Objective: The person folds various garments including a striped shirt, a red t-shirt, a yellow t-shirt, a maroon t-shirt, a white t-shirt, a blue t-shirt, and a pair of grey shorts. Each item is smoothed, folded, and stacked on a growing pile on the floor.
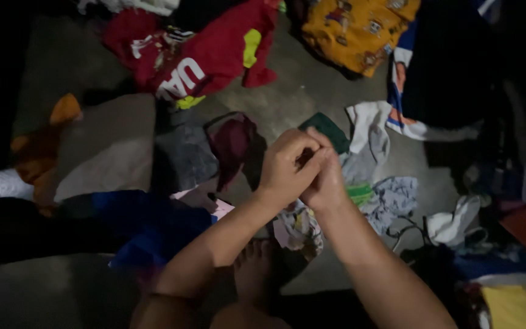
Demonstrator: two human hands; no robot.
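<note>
My left hand [284, 166] and my right hand [326, 183] are pressed together at the middle of the view, fingers curled around each other. Nothing shows between them. They hover over a pile of clothes on a concrete floor [287, 100]. Directly below them lies a small pale printed cloth [299, 230]. A maroon garment [235, 143] lies just to the left, and a white garment [369, 131] and a dark green piece [331, 128] sit just behind. My bare foot [257, 274] rests under my forearms.
The light is dim. A red garment [214, 55] and a yellow printed one [354, 30] lie at the far side. A blue garment [147, 225], a grey one [184, 155] and an orange one [44, 152] lie left. More clothes, among them a white cloth [455, 222], crowd the right.
</note>
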